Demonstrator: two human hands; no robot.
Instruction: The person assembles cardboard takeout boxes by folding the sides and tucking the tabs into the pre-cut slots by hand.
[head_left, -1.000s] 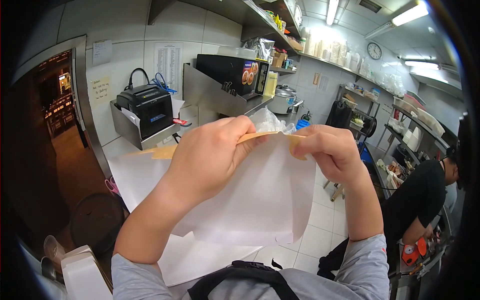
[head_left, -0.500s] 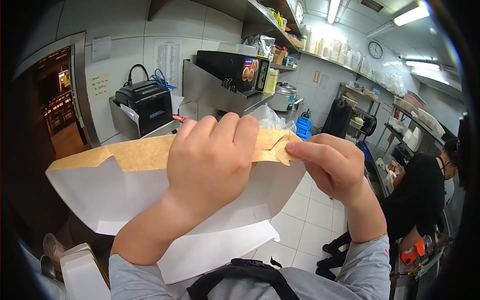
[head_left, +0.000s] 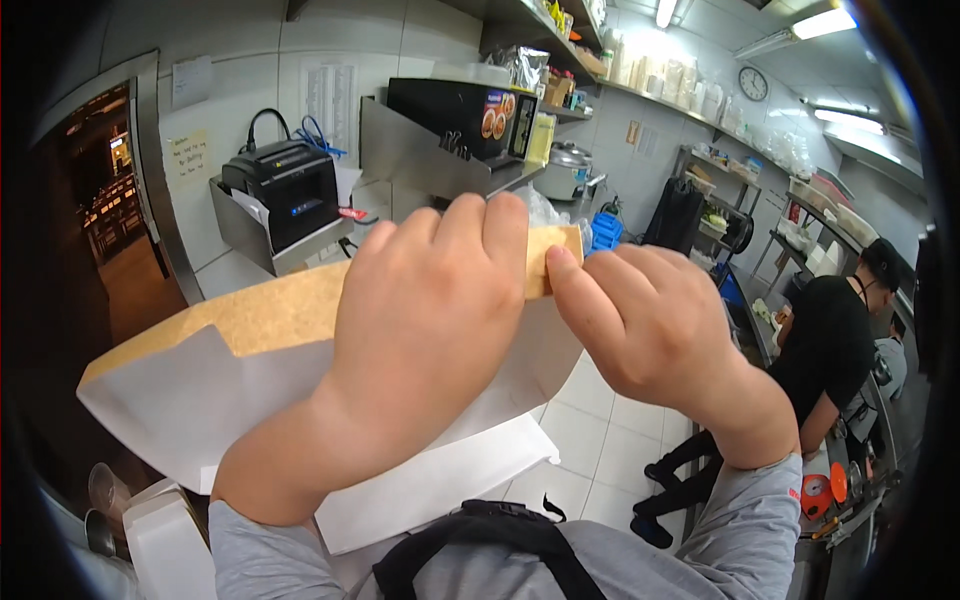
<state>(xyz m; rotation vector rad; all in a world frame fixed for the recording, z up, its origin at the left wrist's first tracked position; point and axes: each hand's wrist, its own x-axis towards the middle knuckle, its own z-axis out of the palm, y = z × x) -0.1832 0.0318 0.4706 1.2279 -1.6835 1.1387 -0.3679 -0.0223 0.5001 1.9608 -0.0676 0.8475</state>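
Note:
Held up before me is a paperboard food box (head_left: 270, 310), kraft brown outside and white inside. My left hand (head_left: 430, 290) is closed over its upper edge near the middle, fingers curled over the far side. At the box's right corner my right hand (head_left: 650, 315) grips too, its thumb pressed on the brown end panel. The fingertips of both hands are hidden behind the board. Lower down, a second white paperboard piece (head_left: 440, 485) lies below the box, close to my body.
White folded boxes (head_left: 165, 545) and clear cups (head_left: 105, 490) stand at lower left. A black receipt printer (head_left: 285, 190) and a black oven (head_left: 450, 120) sit against the wall. At right, a co-worker in black (head_left: 830, 350) stands at a counter; another person is beyond.
The right thumb has shifted left, and the rounded tab at the box's corner no longer shows; the end now looks squared. The box's left end has dipped slightly. The co-worker has straightened somewhat.

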